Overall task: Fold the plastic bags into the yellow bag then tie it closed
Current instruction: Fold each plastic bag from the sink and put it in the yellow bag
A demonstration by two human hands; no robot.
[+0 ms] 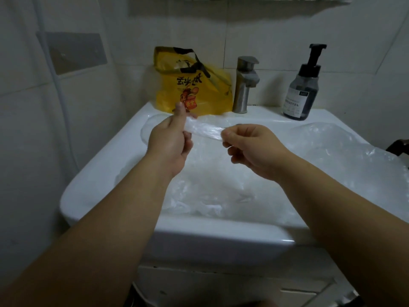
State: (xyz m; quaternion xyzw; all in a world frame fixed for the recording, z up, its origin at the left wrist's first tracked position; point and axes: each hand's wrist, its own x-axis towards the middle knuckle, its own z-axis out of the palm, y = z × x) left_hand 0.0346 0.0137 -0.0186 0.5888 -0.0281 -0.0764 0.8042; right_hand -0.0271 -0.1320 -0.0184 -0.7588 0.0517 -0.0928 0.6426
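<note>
Filling most of the view, a white sink (221, 238) stands against a tiled wall. Crumpled clear plastic bags (210, 196) lie loose in its basin, and another heap of clear plastic (332, 147) spills over the sink's right edge. The yellow bag (199, 94), printed with dark characters and a cartoon figure, stands upright on the back left of the sink ledge, its dark-edged handles loose and untied. A dark pump bottle (303, 91) with a pale label stands on the back right of the ledge. The steel tap (243, 85) rises between the two, just beside the yellow bag and apart from the bottle. Both bare forearms reach in over the basin. The left hand (170, 142) keeps a narrow grip, thumb and fingers pinching one end of a folded strip of clear plastic (205, 131). The right hand (254, 147) pinches the other end in the same narrow grip. The strip is stretched between the two hands above the basin, in front of the yellow bag.
</note>
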